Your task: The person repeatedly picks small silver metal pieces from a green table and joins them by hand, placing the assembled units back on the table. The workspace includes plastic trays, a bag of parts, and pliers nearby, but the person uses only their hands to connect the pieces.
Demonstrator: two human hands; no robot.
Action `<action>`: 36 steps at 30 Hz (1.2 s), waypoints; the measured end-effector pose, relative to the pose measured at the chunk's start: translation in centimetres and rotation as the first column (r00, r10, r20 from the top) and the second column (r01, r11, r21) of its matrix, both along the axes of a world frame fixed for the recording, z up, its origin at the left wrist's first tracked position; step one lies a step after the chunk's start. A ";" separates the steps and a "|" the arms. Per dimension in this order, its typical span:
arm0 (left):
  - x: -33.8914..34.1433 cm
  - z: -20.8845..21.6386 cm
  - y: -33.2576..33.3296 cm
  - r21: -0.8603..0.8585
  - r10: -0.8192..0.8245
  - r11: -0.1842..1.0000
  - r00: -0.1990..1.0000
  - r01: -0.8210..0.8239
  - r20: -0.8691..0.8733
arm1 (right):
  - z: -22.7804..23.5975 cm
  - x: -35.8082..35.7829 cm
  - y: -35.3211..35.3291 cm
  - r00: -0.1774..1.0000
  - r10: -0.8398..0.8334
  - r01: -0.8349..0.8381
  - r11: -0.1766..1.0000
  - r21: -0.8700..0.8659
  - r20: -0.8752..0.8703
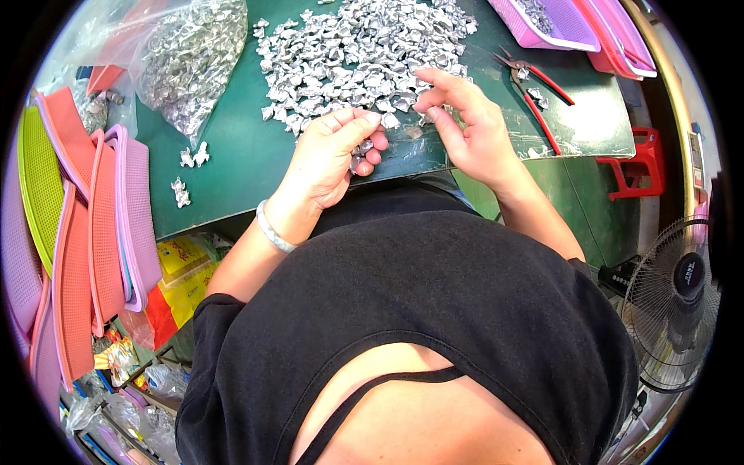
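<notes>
My left hand (pixel 329 151) is closed, its curled fingers wrapped round some small silvery metal castings (pixel 359 155), which show between the fingers. Its thumb and forefinger meet at the near edge of a big heap of similar castings (pixel 349 66) on the green table (pixel 240 167). At the heap's near right edge my right hand (pixel 471 128) hovers with its fingers bent and its thumb apart from the forefinger. One casting (pixel 424 120) lies right by that thumb; I see nothing plainly gripped there.
Red-handled cutting pliers (pixel 535 105) lie to the right, beneath purple and pink baskets (pixel 562 35). A clear bag of castings (pixel 190 70) stands at the left, near three loose castings (pixel 180 192). Stacked plastic baskets (pixel 136 209), a red stool (pixel 639 163) and a fan (pixel 678 302) flank me.
</notes>
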State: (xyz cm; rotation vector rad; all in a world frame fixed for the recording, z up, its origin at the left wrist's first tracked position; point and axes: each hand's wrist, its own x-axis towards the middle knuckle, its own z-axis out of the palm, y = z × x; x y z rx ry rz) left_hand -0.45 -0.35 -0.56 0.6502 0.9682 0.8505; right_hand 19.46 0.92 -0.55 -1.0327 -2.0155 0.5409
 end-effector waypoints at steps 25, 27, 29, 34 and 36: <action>1.3 0.4 0.2 0.018 -0.142 0.989 0.987 0.144 -0.076 | 0.2 -0.6 0.4 0.986 0.056 -0.068 0.995 -0.070 -0.157; 1.4 0.5 0.2 0.026 -0.127 0.991 0.989 0.130 -0.079 | 0.3 -0.7 0.3 0.974 0.059 -0.086 0.989 -0.117 -0.219; 1.3 0.5 0.2 0.008 -0.108 0.994 0.993 0.109 -0.054 | 0.3 -0.4 0.4 0.985 0.039 -0.053 0.996 -0.079 -0.169; 0.9 0.5 0.2 -0.015 -0.094 0.995 0.995 0.094 -0.040 | 0.4 1.2 0.7 0.986 -0.008 -0.012 0.993 0.114 0.169; 0.9 0.4 0.3 -0.016 -0.091 0.996 0.995 0.090 -0.036 | 0.7 1.6 0.5 0.967 -0.022 -0.019 0.988 0.156 0.255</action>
